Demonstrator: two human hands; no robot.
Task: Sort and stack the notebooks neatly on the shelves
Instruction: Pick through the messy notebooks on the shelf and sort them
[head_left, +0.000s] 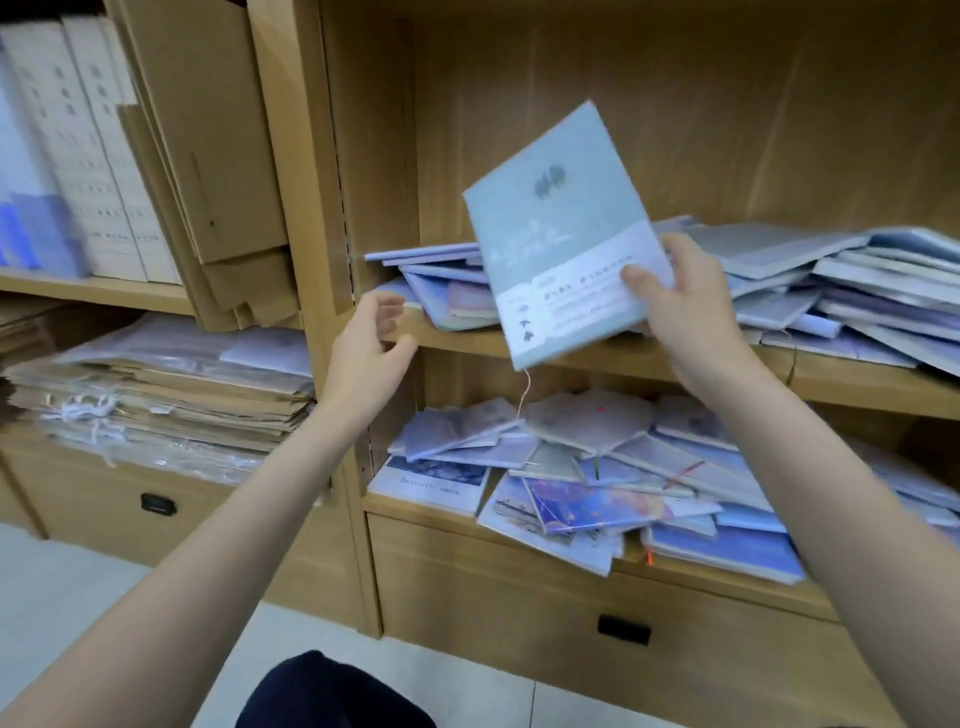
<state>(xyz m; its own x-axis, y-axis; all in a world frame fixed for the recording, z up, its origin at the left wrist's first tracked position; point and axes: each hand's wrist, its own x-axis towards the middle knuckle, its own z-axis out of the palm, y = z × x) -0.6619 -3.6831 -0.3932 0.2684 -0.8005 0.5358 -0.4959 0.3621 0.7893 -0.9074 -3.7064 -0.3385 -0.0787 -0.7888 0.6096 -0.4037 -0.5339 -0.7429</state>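
Head view looked down at a wooden shelf unit (332, 171) with both bare arms reaching in; right hand (675, 301) held a pale grey-blue notebook (561, 234) up in front of the upper shelf (623, 358), thumb pressed on the white band across the cover's lower part, fingers curled behind its right edge; notebook was tilted, top corner leaning right, clear of the shelf board, a thin ribbon marker (524, 392) hung from its bottom edge; left hand (371, 343) held nothing, fingers loosely spread and slightly curled, hovering just in front of the left end of the upper shelf, near the upright, whether it touched the shelf edge could not be told; on the upper shelf lay a messy pile of notebooks (831, 280), blue, grey and white covers overlapping at odd angles, some poking past the front edge on the right; a smaller clump (447, 291) sat at the left end behind the held notebook; lower shelf (571, 545) carried another loose heap of notebooks (597, 467), purple, blue and white covers, fanned and crossed over each other, a few overhanging the front; drawer (623, 631) with a dark handle slot below it; left bay held cardboard sheets (208, 156) leaning upright, white box files (78, 156) beside them, a stack of brown paper bags (156, 405) on the shelf under; motion blur softened the cover print, text not readable
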